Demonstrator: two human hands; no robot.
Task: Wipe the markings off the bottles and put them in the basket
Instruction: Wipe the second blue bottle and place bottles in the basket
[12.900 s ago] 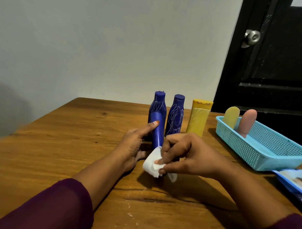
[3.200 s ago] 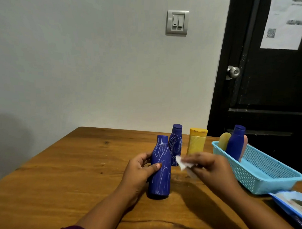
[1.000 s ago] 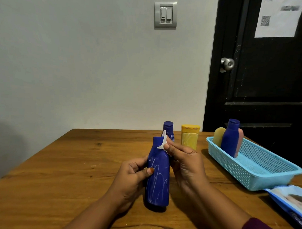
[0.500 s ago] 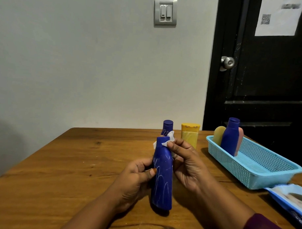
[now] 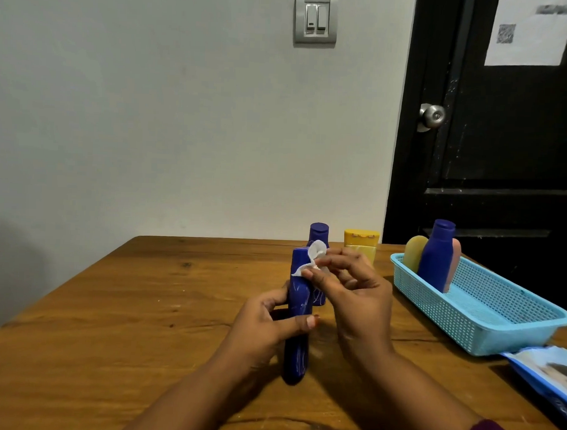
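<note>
1. Holds the marked blue bottle (image 5: 296, 350) upright with the left grip (image 5: 265, 323), fingers curled round the far side of its middle and thumb pressed across the near side.
2. Pinches a crumpled white wipe (image 5: 314, 257) in the right grip (image 5: 353, 294), between thumb and fingertips, against the bottle's shoulder just below the cap, at 1 o'clock from the left grip.
3. Rests the bottle's base on the tabletop (image 5: 112, 305), near the front middle; shows faint white scribbles along the body.
4. At 12 o'clock behind the hands, finds a second blue bottle (image 5: 319, 232), upright and partly hidden by the wipe and the held bottle, and just beside it at 1 o'clock an upright yellow bottle (image 5: 361, 240).
5. At 3 o'clock, well apart from the hands, shows a light blue basket (image 5: 497, 322) with three bottles leaning at its far end: an olive-yellow bottle (image 5: 414, 255), a clean blue bottle (image 5: 436, 257) and a pink bottle (image 5: 455, 262).
6. At 4 o'clock, just beside the basket's near end, shows a blue-and-white packet (image 5: 546, 372) at the tabletop's edge.
7. Beyond, shows a grey wall with a switch plate (image 5: 315, 19) at 12 o'clock and a black door (image 5: 503, 142) with a round knob (image 5: 432, 116) at 2 o'clock.
</note>
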